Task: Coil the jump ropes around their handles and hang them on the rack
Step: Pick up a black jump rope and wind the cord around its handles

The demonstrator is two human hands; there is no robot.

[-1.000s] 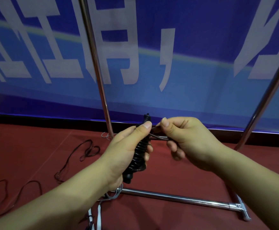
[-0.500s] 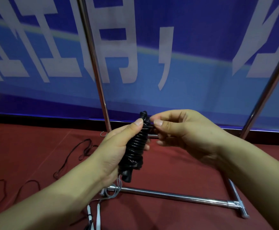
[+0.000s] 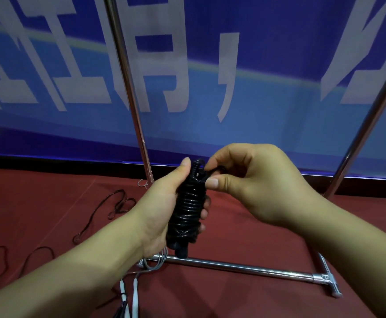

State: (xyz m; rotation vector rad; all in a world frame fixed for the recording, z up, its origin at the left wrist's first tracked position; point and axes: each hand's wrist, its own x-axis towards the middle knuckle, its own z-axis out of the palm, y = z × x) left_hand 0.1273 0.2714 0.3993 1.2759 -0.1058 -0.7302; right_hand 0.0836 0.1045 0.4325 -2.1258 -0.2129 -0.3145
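black jump rope [image 3: 188, 207] nearly all coiled round handles, gripped upright in left hand [image 3: 162, 212]. right hand [image 3: 251, 187] pinching loose end at top, probably tucking it. not hung on rack [image 3: 235, 267] yet. other ropes [image 3: 116, 205] uncoiled on red floor [image 3: 245, 301], plenty left tbh.

The tightly coiled black jump rope [image 3: 188, 207] has a glossy, smooth plastic-looking cord that catches highlights along each turn. The tubular rack of polished chrome-like metal [image 3: 240, 268] is mirror-bright and smooth. The dark red floor covering [image 3: 245, 299] looks matt and cloth-like, as carpet does. The blue banner with white characters [image 3: 267, 111] shows a fine woven fabric texture, matt.
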